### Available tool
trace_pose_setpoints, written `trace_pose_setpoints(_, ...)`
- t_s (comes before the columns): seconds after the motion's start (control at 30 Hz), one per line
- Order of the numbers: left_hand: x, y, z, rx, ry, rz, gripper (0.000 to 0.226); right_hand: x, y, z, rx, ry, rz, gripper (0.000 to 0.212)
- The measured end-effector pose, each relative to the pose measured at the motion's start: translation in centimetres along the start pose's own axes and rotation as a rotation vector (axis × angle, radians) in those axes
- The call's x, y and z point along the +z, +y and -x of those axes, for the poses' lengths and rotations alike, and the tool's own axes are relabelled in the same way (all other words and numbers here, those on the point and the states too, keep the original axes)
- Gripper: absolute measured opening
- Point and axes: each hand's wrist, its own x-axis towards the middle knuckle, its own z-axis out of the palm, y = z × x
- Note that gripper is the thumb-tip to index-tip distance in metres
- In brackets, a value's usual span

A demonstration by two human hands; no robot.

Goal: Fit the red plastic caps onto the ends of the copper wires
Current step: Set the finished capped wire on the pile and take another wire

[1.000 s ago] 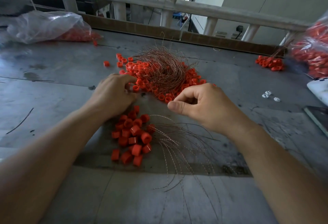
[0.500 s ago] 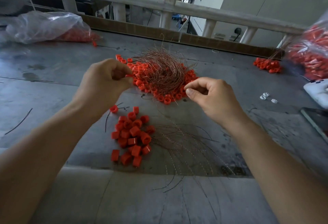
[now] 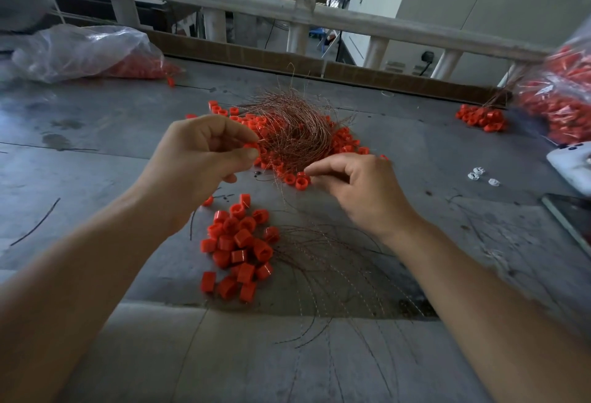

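The left hand (image 3: 204, 159) pinches one red cap (image 3: 251, 146) in its fingers, above the desk (image 3: 96, 134), just beside the tangle of copper wires (image 3: 294, 134). The right hand (image 3: 361, 185) curls its fingers, tips together; whether they hold a wire I cannot tell. Two loose heaps: near heap (image 3: 238, 249), far heap (image 3: 481, 118). Two bags: left bag (image 3: 83, 51), right bag (image 3: 556, 95). Three white bits (image 3: 479, 177).

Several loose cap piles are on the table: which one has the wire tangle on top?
The middle pile: the copper tangle sits on it. The near pile only has wires fanned out beside it.
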Motion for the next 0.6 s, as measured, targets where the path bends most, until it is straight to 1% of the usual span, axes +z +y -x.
trace_pose_setpoints(0.1,0.1,0.2,0.2,0.030,-0.016,0.005,0.024,-1.2,-0.4,-0.2,-0.057,0.153,-0.119,0.020)
trace_pose_setpoints(0.13,0.1,0.2,0.3,0.042,-0.024,0.007,0.025,-1.8,-0.6,-0.2,-0.065,0.202,-0.194,0.019)
trace_pose_setpoints(0.27,0.2,0.5,0.5,0.053,-0.078,0.078,0.025,-3.8,-1.4,-0.2,-0.064,0.379,-0.650,0.012)
trace_pose_setpoints(0.33,0.3,0.5,0.7,0.055,-0.093,0.104,0.025,-4.5,-1.6,-0.3,-0.091,0.476,-0.735,0.010)
trace_pose_setpoints(0.4,0.6,0.5,0.8,0.054,-0.112,0.133,0.028,-5.0,-1.7,-0.3,-0.135,0.574,-0.706,0.011)
trace_pose_setpoints(0.5,1.0,0.5,1.0,0.063,-0.156,0.170,0.030,-5.3,-1.9,-0.1,-0.246,0.674,-0.482,0.015)
trace_pose_setpoints(0.53,1.1,0.5,1.1,0.072,-0.172,0.175,0.030,-5.1,-1.9,0.0,-0.281,0.665,-0.398,0.018)
trace_pose_setpoints(0.6,1.3,0.4,1.3,0.086,-0.192,0.183,0.029,-4.6,-2.1,0.2,-0.304,0.569,-0.307,0.023)
